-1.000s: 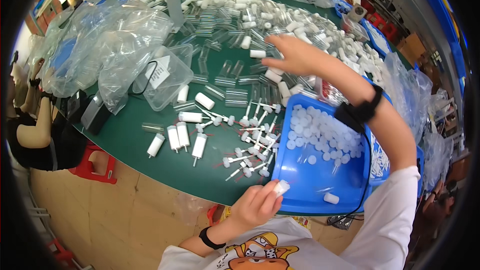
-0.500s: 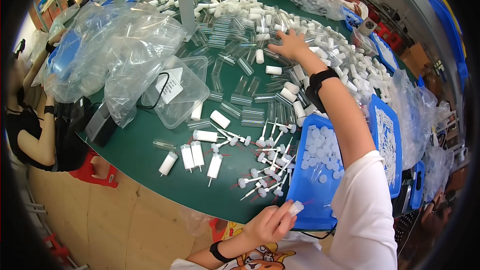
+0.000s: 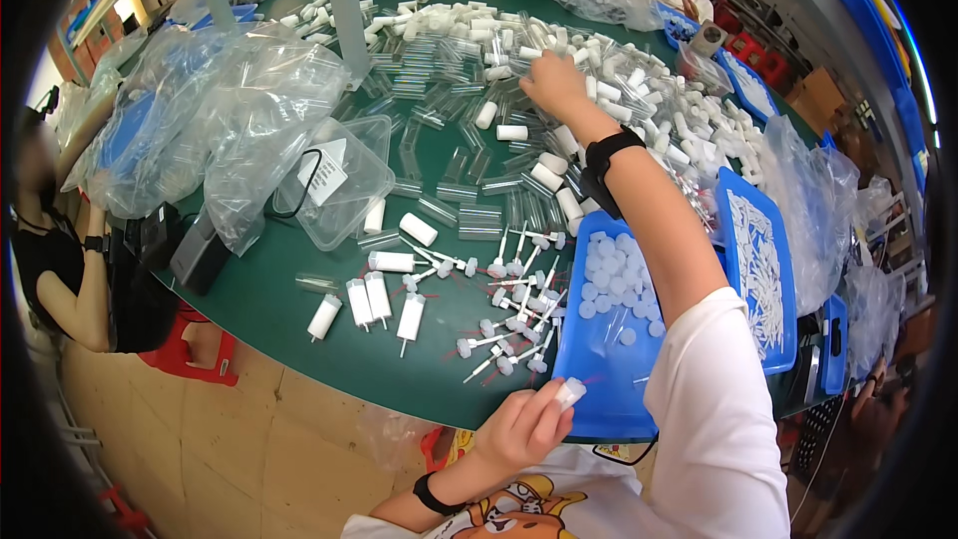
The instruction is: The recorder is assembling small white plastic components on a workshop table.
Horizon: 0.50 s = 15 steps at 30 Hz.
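My left hand, near the table's front edge, is closed around a short white cylindrical piece with thin red wires at its end. The palm and fingers hide its lower part. My right hand reaches far across the table into a pile of white cylinders and clear tubes. Its fingers are bent together and pointing down; whatever is between them is hidden. Left of the tray lie several white stick parts with round caps and red wires. Further left are several capped white cylinders with thin stems.
A blue tray holding translucent round caps stands under my right forearm. Another blue tray holds small white strips. A clear plastic box and plastic bags lie at left, near a metal post. Other people sit around the table.
My right hand has gone from spread fingers to bent, closed fingers down in the pile. The left hand keeps its hold on the white piece. The whole view has shifted slightly.
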Available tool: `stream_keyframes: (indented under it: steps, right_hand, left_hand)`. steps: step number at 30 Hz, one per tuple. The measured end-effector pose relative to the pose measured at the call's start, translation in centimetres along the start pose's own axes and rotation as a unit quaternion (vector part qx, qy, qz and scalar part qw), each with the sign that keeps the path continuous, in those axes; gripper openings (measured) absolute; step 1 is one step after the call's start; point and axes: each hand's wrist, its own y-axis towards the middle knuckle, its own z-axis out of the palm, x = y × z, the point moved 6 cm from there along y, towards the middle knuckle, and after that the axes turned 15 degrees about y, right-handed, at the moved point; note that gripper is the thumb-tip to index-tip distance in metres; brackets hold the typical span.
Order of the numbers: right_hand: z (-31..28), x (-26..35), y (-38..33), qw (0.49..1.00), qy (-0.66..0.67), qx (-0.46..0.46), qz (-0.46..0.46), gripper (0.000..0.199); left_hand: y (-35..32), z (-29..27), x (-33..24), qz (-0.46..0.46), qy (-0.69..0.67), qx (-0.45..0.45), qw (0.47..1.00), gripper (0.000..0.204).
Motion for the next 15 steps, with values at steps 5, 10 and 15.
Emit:
stream_keyframes:
  steps: [5,10,15]
  right_hand:
    - [-4.1,-0.8,-0.4,0.993,0.022,0.067,-0.095,0.037]
    - [-11.1,3.4,-12.1,0.942,0.154,0.107,-0.278,0.024]
    - [-14.8,5.1,-27.8,0.884,0.072,0.335,-0.318,0.025]
  left_hand:
    - [0.2,0.1,-0.3,0.004,-0.02,-0.005,1.0,0.019]
    - [-0.5,0.5,-0.2,-0.007,0.0,0.023,1.0,0.013]
    - [-0.6,0.5,-0.2,-0.001,-0.018,-0.007,1.0,0.023]
